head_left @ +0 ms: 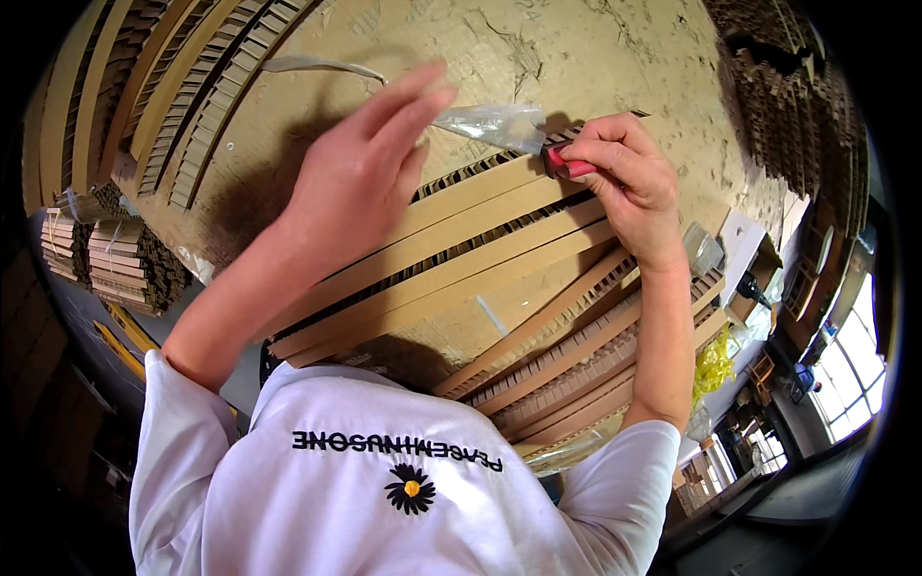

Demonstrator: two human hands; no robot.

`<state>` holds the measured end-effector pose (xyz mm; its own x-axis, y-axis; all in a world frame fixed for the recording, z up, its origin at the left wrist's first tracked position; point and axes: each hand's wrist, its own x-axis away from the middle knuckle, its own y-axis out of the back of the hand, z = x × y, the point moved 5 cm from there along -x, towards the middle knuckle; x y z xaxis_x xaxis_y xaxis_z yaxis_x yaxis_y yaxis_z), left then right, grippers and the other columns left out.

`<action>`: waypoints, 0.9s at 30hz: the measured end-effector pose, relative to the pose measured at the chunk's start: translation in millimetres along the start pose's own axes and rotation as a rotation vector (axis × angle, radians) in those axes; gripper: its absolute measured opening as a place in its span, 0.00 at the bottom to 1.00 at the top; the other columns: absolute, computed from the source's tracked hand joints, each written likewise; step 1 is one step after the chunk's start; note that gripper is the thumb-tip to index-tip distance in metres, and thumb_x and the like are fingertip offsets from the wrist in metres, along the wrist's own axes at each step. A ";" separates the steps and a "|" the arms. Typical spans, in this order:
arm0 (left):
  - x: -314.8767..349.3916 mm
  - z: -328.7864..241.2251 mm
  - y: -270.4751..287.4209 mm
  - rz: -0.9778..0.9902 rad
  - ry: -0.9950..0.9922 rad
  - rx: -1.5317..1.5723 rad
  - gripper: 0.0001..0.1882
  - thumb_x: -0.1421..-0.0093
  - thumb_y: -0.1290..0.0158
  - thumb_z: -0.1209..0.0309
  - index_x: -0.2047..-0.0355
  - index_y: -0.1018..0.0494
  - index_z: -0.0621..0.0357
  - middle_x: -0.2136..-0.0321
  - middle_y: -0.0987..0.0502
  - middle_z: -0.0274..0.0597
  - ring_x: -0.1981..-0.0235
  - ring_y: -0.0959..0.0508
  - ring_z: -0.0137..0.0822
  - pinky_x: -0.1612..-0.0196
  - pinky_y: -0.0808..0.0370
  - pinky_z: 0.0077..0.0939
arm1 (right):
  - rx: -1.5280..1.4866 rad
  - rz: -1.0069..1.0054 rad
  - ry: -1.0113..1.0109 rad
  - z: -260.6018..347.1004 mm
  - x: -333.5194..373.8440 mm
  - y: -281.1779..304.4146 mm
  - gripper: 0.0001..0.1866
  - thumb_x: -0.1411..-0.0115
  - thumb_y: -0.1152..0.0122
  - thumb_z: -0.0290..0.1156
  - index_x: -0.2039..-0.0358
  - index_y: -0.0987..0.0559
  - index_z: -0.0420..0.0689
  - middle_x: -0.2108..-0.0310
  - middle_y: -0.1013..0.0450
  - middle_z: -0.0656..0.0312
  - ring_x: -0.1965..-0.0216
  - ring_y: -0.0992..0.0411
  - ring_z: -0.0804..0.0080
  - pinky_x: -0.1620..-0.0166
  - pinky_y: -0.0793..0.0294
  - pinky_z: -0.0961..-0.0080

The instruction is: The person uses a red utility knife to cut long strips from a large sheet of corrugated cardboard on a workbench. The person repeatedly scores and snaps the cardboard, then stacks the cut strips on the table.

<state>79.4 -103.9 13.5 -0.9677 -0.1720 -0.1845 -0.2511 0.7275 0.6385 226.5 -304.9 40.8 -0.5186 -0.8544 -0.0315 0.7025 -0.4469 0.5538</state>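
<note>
My left hand (360, 168) is slightly blurred over the board, its front fingers long and a clear plastic strip (490, 125) gathered at them. The thumb is hidden. A pale narrow tail (322, 64) of what looks like the same strip sticks out to the left. My right hand (629, 178) pinches a small red-and-black object (565, 163), whose kind I cannot make out, at the strip's wide end. Below both hands lie several long brown cardboard strips (451, 250) side by side, dark ribbed gaps showing between them.
The worn tan board (595, 58) spreads beneath. More cardboard strips (206, 106) stand at the upper left, others (576, 355) nearer me. Bundled cardboard pieces (130, 264) sit at the left, a ragged brown stack (792, 106) at the upper right, and yellow plastic (713, 370) hangs at the right.
</note>
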 end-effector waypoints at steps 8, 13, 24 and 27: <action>27.4 -16.2 -11.8 0.162 -0.214 0.003 0.24 0.50 0.42 0.85 0.51 0.24 0.60 0.51 0.21 0.43 0.63 0.22 0.49 0.62 0.21 0.37 | 0.091 -0.020 0.062 2.3 -0.1 -2.6 0.12 0.48 0.29 0.15 0.63 0.15 0.40 0.64 0.24 0.62 0.65 0.24 0.70 0.64 0.23 0.77; 1.9 -5.3 -19.3 0.058 -0.146 -0.127 0.22 0.46 0.43 0.82 0.49 0.26 0.64 0.45 0.23 0.47 0.59 0.22 0.50 0.56 0.21 0.38 | 0.170 -0.021 0.116 5.4 -4.0 -4.5 0.12 0.49 0.28 0.16 0.64 0.15 0.42 0.65 0.24 0.62 0.65 0.24 0.68 0.65 0.24 0.76; 25.0 -19.6 -17.1 0.216 0.039 -0.025 0.21 0.45 0.35 0.71 0.52 0.26 0.60 0.61 0.25 0.46 0.62 0.23 0.49 0.62 0.23 0.39 | 0.122 0.012 0.141 -6.5 -5.1 -6.0 0.11 0.49 0.28 0.18 0.64 0.16 0.42 0.64 0.24 0.61 0.66 0.23 0.65 0.65 0.23 0.75; 28.4 -19.0 -16.8 0.213 0.025 -0.060 0.21 0.45 0.35 0.71 0.51 0.26 0.60 0.60 0.25 0.46 0.62 0.23 0.50 0.62 0.23 0.39 | 0.115 0.013 0.158 -3.9 -5.6 -6.4 0.10 0.48 0.28 0.19 0.64 0.16 0.42 0.64 0.24 0.60 0.66 0.23 0.66 0.64 0.23 0.75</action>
<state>55.7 -133.6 11.7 -0.9991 -0.0352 -0.0225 -0.0408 0.7088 0.7042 226.8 -298.4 34.2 -0.4209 -0.8948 -0.1490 0.6433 -0.4102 0.6465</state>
